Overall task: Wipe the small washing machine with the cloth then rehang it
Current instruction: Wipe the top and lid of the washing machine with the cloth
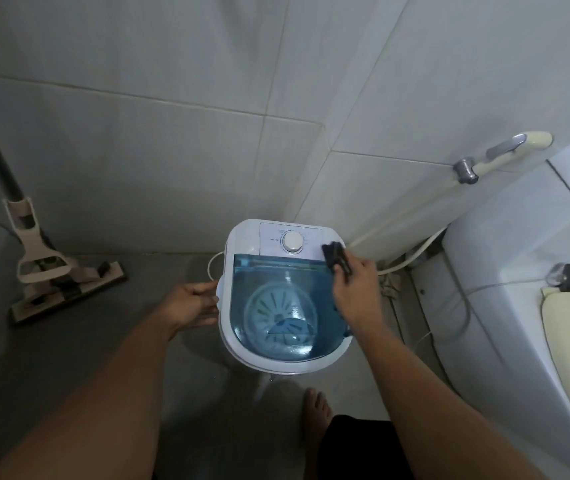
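Note:
The small washing machine [242, 233] stands on the floor in the wall corner, white with a clear blue lid [276, 292] and a round white dial [293, 241] on its back panel. My right hand [356, 292] holds a dark cloth [336, 258] against the machine's top right rear corner, beside the dial panel. My left hand [191, 303] rests with curled fingers against the machine's left side, at its handle.
A flat mop [51, 271] leans at the left wall. The toilet [518, 271] with its cream lid stands close on the right, a bidet sprayer [505, 154] and hose on the wall behind. My bare foot [316, 410] is on the wet grey floor.

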A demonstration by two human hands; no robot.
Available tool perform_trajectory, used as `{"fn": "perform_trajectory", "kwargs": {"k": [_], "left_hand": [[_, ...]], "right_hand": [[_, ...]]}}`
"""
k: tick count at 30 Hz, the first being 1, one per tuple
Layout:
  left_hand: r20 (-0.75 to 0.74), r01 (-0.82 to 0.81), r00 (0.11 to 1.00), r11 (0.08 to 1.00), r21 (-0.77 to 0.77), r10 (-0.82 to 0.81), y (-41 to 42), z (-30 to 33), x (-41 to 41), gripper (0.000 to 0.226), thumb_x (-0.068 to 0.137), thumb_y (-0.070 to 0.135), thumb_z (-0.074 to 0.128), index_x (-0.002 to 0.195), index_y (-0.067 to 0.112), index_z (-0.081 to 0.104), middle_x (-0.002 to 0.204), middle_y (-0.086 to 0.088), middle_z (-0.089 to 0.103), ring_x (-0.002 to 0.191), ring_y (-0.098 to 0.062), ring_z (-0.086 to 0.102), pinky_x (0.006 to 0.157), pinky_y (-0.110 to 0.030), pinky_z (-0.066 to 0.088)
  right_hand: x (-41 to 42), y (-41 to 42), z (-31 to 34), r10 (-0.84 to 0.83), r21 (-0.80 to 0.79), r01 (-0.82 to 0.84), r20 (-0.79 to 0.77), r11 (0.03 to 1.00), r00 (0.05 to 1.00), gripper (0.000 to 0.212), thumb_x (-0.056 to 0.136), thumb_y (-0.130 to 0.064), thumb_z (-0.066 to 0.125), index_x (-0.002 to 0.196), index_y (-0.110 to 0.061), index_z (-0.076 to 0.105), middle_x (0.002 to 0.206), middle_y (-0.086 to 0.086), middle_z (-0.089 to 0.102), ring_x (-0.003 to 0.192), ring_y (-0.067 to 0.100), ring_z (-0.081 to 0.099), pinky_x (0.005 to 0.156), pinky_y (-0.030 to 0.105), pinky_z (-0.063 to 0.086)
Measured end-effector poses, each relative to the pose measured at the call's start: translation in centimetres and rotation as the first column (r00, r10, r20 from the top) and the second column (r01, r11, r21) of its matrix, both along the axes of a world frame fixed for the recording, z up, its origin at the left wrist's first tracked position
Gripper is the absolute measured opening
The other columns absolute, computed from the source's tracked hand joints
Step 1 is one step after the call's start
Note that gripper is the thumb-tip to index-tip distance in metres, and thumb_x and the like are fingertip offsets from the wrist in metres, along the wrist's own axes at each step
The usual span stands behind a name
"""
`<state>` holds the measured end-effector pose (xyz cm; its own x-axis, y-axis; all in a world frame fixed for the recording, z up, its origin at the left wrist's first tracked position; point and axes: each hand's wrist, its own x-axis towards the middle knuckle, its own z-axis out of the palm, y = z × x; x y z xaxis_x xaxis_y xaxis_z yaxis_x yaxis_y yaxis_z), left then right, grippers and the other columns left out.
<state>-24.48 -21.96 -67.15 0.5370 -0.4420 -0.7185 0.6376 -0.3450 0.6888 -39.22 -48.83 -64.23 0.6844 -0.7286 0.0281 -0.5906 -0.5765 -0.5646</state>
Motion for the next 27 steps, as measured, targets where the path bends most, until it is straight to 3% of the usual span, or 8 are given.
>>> {"fn": "perform_trajectory", "kwargs": {"k": [3,6,10,16,19,22,24,27], "left_hand": [[-0.008,0.004,1.000,1.000,0.003,-0.004,0.0,0.0,0.1,0.040,0.093,0.000,0.055,0.128,0.017,0.063,0.105,-0.013,0.070,0.085,-0.020,0.065,0.058,-0.021,0.059],[0.003,0.012,1.000,1.000,0.013,-0.012,0.1,-0.1,0.2,0.040,0.093,0.000,0.055,0.127,0.019,0.063,0.103,-0.012,0.071,0.080,-0.017,0.066,0.057,-0.021,0.059],[0.012,0.018,1.000,1.000,0.010,-0.018,0.0,0.2,0.2,0.039,0.093,0.000,0.054,0.127,0.017,0.062,0.104,-0.013,0.069,0.077,-0.016,0.065,0.055,-0.020,0.058],[0.020,0.018,1.000,1.000,0.007,-0.019,0.2,0.2,0.1,0.037,0.093,0.002,0.055,0.126,0.017,0.063,0.111,-0.016,0.070,0.086,-0.021,0.066,0.060,-0.022,0.060],[0.026,0.019,0.999,1.000,0.010,-0.020,0.2,0.2,0.2,0.037,0.093,0.004,0.056,0.126,0.018,0.063,0.114,-0.018,0.070,0.088,-0.022,0.067,0.060,-0.022,0.060],[0.021,0.012,1.000,1.000,0.005,-0.012,0.2,0.2,0.1,0.037,0.093,0.004,0.056,0.127,0.018,0.063,0.117,-0.020,0.069,0.090,-0.022,0.066,0.063,-0.023,0.060],[0.009,0.003,1.000,1.000,-0.005,-0.003,0.2,0.1,0.1,0.038,0.093,0.003,0.056,0.127,0.018,0.063,0.113,-0.019,0.070,0.089,-0.022,0.067,0.065,-0.024,0.061],[0.012,0.006,1.000,1.000,-0.005,-0.006,0.1,0.0,0.2,0.037,0.093,0.002,0.056,0.125,0.019,0.064,0.108,-0.013,0.072,0.087,-0.020,0.068,0.065,-0.024,0.061]], "right_hand": [[-0.2,0.3,-1.6,-0.070,-0.069,0.064,-0.082,0.995,0.994,0.044,0.101,-0.022,0.054,0.143,-0.013,0.055,0.119,0.018,0.048,0.109,0.037,0.051,0.100,0.043,0.048],[1.3,3.9,-3.0,-0.115,-0.116,0.113,-0.014,0.987,0.993,0.044,0.101,-0.027,0.054,0.143,-0.014,0.055,0.121,0.014,0.046,0.111,0.032,0.048,0.097,0.044,0.050],[3.1,7.6,-3.6,-0.036,-0.113,0.043,0.061,0.993,0.997,0.044,0.101,-0.032,0.055,0.142,-0.017,0.057,0.120,0.011,0.048,0.110,0.028,0.049,0.092,0.040,0.052],[3.8,11.4,-3.5,0.194,-0.177,-0.194,-0.015,0.965,0.981,0.041,0.101,-0.037,0.055,0.140,-0.026,0.058,0.122,0.008,0.050,0.110,0.025,0.050,0.089,0.040,0.055],[4.6,12.1,-3.2,0.347,-0.102,-0.345,-0.005,0.933,0.938,0.041,0.102,-0.036,0.055,0.140,-0.023,0.059,0.120,0.008,0.052,0.110,0.027,0.053,0.094,0.042,0.054],[5.6,10.5,-2.2,0.339,0.072,-0.347,0.101,0.935,0.935,0.040,0.102,-0.032,0.056,0.141,-0.022,0.059,0.116,0.004,0.050,0.106,0.022,0.057,0.102,0.039,0.050],[6.2,8.7,-1.6,0.283,0.010,-0.284,0.072,0.959,0.957,0.041,0.103,-0.034,0.053,0.143,-0.024,0.057,0.117,0.002,0.048,0.105,0.020,0.054,0.099,0.036,0.052],[6.9,7.9,-2.0,0.232,-0.146,-0.237,-0.051,0.960,0.971,0.042,0.104,-0.034,0.052,0.143,-0.021,0.056,0.120,0.008,0.050,0.107,0.025,0.051,0.089,0.045,0.057]]}}
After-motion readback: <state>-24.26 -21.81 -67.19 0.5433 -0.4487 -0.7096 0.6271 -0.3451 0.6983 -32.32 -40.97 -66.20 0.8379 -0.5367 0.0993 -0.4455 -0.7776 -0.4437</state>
